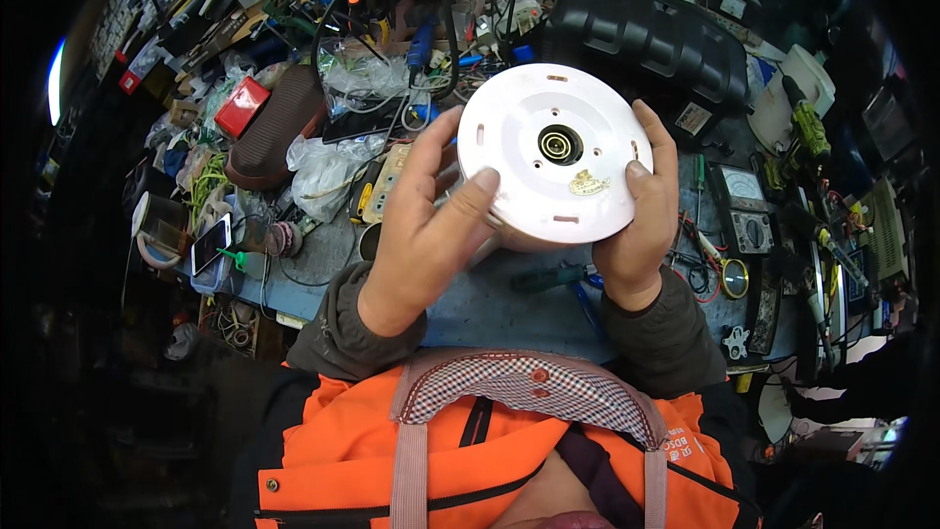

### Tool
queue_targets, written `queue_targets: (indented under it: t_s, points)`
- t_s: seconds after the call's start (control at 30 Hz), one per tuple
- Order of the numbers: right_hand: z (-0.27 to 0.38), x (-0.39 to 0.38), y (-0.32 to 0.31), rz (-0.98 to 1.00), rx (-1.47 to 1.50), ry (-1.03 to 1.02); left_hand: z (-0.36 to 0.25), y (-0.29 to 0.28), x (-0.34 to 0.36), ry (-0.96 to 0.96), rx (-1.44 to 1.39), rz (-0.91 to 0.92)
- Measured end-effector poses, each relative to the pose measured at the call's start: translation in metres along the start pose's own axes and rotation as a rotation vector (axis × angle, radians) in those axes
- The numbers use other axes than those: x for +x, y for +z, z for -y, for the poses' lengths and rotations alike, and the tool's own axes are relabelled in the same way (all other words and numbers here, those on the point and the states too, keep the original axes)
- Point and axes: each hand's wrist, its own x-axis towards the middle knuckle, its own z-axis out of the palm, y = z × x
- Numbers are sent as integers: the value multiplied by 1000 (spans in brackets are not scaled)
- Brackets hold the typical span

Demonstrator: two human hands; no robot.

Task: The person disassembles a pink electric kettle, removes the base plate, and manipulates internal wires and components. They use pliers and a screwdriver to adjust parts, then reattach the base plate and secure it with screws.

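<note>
A white round appliance (514, 122) is held up with its flat underside facing me; it has a round metal-ringed socket (558, 145) at its middle, small slots near the rim and a worn label. My left hand (431, 225) grips its left side, thumb on the face. My right hand (641, 230) grips the right side, its thumb near the rim. Below the appliance a dark-handled tool (539, 280) lies on the blue-grey bench (490, 318).
A black case (646, 34) stands behind. An analogue meter (746, 211), magnifier (734, 277) and green drill (805, 118) are at the right. A phone (211, 243), red box (242, 105), bags and cables crowd the left and back. A dark-clothed arm (852, 372) shows at far right.
</note>
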Motion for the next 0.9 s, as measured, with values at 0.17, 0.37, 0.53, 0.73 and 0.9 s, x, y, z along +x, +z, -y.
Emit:
queue_targets:
  t_s: [0.17,0.37,0.53,0.73,0.9]
  points:
    - [-4,-10,-1,8,-166,-136,21,-13,12,46,170,-20]
    - [10,19,-18,130,-131,-101,18,-25,45,-117,-65,139]
    - [19,16,-2,128,-69,51,25,-22,43,-70,-183,172]
    - [10,24,-12,109,17,99,32,-31,43,2,-98,291]
    - [-8,38,-24,103,92,107,29,-23,58,-31,-64,258]
